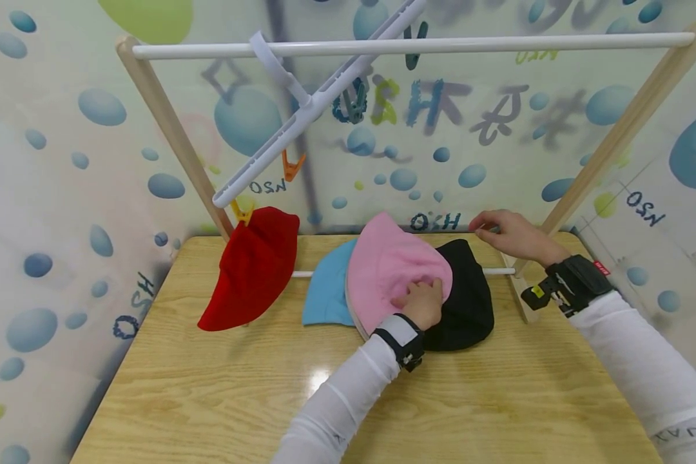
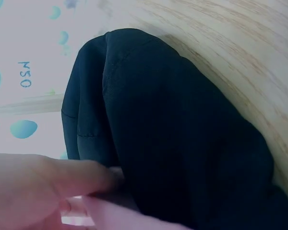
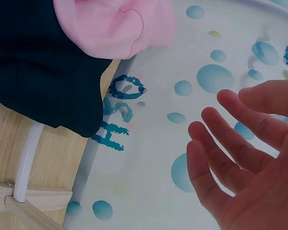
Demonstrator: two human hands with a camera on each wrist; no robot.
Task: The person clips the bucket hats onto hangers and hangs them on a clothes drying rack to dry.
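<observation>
My left hand [image 1: 425, 305] grips the crown of a pink bucket hat [image 1: 383, 264], its thumb and fingers pinching the cloth. Right behind the pink hat, a black hat [image 1: 471, 299] shows on its right side and a light blue hat [image 1: 329, 287] on its left. In the left wrist view the black hat [image 2: 149, 110] fills the middle, close to the thumb. My right hand [image 1: 513, 235] is raised over the table's back right, fingers loosely bent and holding nothing. A red bucket hat [image 1: 255, 270] hangs at the left from a yellow clip [image 1: 242, 212].
A white hanger [image 1: 307, 116] hangs slanted on the rack's white top rail [image 1: 470, 44]. An orange clip [image 1: 292, 166] and dark green clips [image 1: 356, 102] are on it. Wooden posts [image 1: 620, 132] stand at both sides. The wooden table [image 1: 220, 399] ends at a patterned wall.
</observation>
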